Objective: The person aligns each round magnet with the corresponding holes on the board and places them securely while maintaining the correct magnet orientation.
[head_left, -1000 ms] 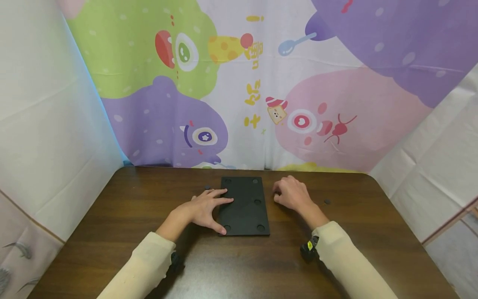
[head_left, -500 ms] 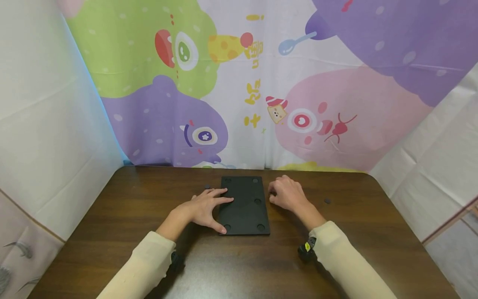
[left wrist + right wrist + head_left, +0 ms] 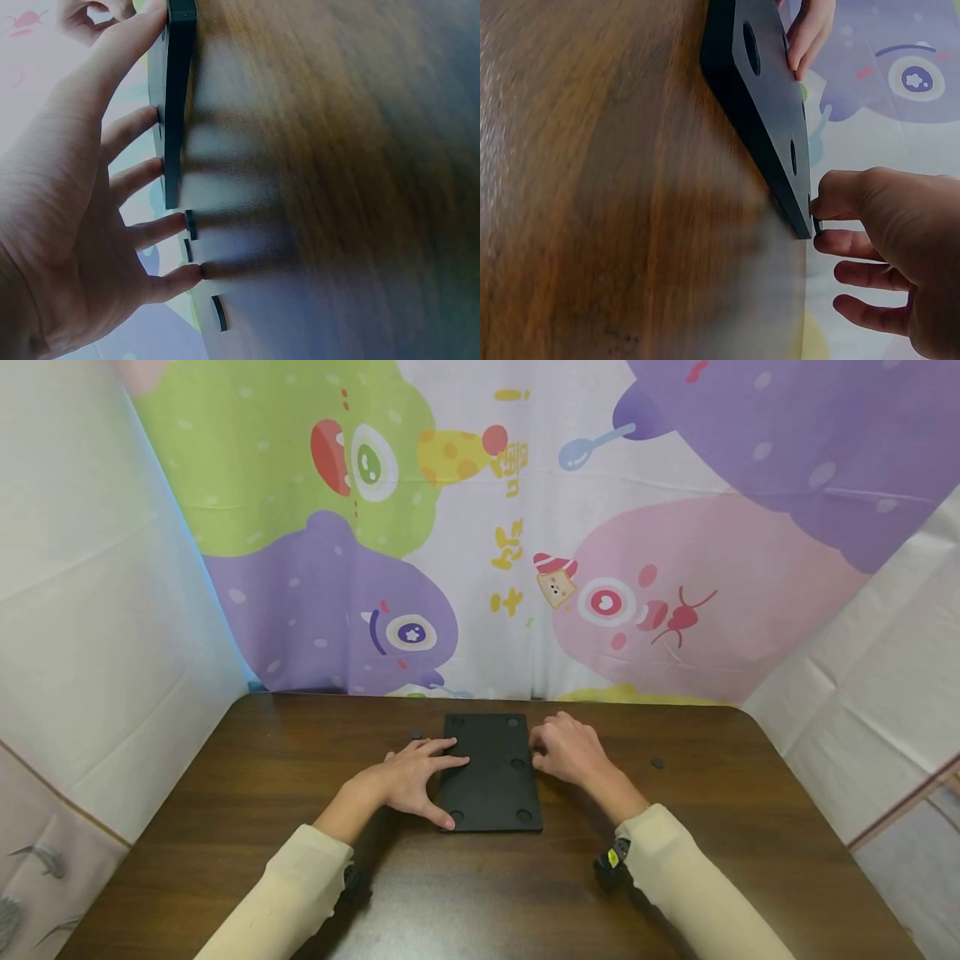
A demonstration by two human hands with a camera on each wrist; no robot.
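Note:
A flat black rectangular board (image 3: 491, 785) with several round recesses lies on the table. My left hand (image 3: 408, 781) spreads over its left side. Its thumb and two fingers touch the board, while the other fingers reach past onto the table, beside small dark discs (image 3: 219, 313). At the board's far right edge is my right hand (image 3: 573, 750). In the right wrist view, its thumb and index finger pinch a small thin black disc (image 3: 817, 225) close to the far-corner recess. Whether that disc touches the board I cannot tell.
Another dark disc (image 3: 657, 763) lies on the brown wooden table (image 3: 465, 893) to the right of my right hand. One more disc (image 3: 417, 735) shows behind my left hand. A printed cartoon curtain (image 3: 487, 552) hangs along the table's far edge.
My right hand has moved left, from beside the board up to its right edge. My left hand and the board have stayed in place.

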